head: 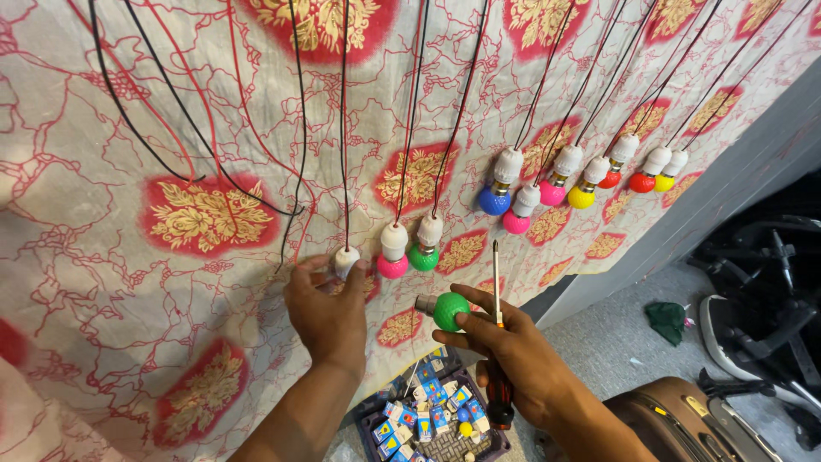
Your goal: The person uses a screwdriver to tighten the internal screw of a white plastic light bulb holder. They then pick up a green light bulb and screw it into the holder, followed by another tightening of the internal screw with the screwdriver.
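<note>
green bulb [450, 310] – metal base leftward, white socket [345, 260] hanging empty on wire

My left hand [327, 318] pinches a white socket [345, 261] hanging against the cloth [111, 282]. My right hand [513, 359] holds a green bulb [450, 310] and a screwdriver [497, 342], just right of the socket, above a crate [428, 419] of boxes.

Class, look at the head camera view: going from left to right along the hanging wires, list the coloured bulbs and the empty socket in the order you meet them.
Empty white socket in the left hand → pink bulb → green bulb → blue bulb → second pink bulb → third pink bulb → yellow bulb → red bulb.
</note>
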